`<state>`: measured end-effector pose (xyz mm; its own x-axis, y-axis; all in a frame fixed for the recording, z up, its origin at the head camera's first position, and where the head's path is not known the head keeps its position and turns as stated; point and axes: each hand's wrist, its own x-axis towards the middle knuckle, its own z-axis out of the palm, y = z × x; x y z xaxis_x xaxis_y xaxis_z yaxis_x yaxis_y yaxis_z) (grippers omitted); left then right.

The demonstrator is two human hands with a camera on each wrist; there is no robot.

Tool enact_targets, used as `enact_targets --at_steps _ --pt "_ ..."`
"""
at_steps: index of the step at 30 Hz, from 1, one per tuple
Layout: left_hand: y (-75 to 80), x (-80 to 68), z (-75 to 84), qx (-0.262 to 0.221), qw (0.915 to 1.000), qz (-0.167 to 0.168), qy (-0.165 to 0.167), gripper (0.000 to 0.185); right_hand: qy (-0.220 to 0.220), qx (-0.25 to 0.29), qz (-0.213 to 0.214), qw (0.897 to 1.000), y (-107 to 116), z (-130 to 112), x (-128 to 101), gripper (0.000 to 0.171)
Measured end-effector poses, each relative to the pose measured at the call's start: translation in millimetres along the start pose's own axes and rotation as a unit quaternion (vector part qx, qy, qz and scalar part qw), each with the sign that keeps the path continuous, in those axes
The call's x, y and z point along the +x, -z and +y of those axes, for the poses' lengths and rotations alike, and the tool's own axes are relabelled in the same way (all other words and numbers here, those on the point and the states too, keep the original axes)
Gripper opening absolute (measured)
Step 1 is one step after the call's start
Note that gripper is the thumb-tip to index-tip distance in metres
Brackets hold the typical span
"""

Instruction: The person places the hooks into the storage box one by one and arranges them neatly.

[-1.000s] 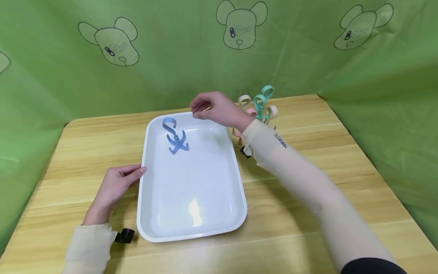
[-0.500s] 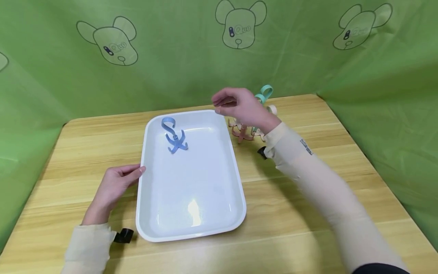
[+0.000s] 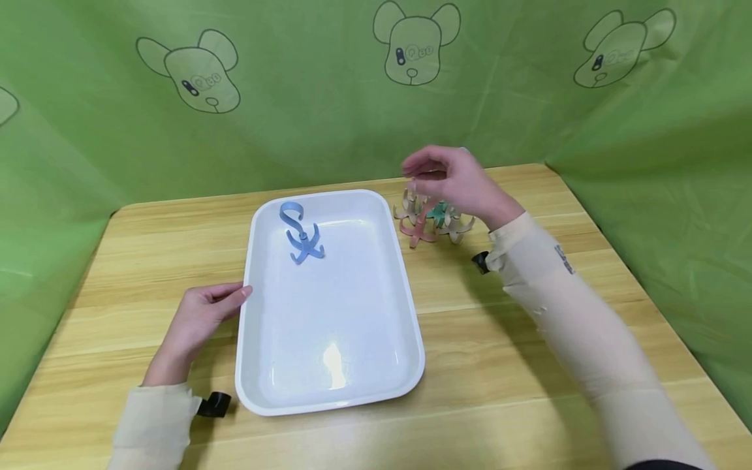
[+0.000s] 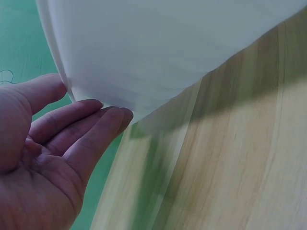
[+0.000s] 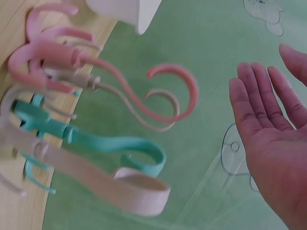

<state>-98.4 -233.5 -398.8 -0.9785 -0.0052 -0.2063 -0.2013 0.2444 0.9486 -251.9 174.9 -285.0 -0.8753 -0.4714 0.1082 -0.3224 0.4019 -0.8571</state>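
Head view first: the wooden table point(image 3: 529, 365) carries the white tray point(image 3: 329, 385), our landmark. At the tray's left rim the left hand point(image 3: 196, 320) rests flat, fingers straight against the wall, apparently steadying it. Just right of the tray's far corner, the right hand point(image 3: 455, 179) hovers with fingers loose, grasping nothing, over the clustered hooks point(image 3: 431, 222). Inside the tray's far end lies the blue hook point(image 3: 301, 235).

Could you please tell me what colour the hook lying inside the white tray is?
Blue: the plastic hook shows best in the head view.
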Motion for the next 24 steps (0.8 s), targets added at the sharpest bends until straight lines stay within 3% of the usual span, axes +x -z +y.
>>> enact_targets --at_steps 24 --pt "-0.9 0.4 -1.2 0.006 1.0 0.0 0.005 0.049 -0.041 -0.107 0.003 0.993 13.8 28.8 -6.8 0.037"
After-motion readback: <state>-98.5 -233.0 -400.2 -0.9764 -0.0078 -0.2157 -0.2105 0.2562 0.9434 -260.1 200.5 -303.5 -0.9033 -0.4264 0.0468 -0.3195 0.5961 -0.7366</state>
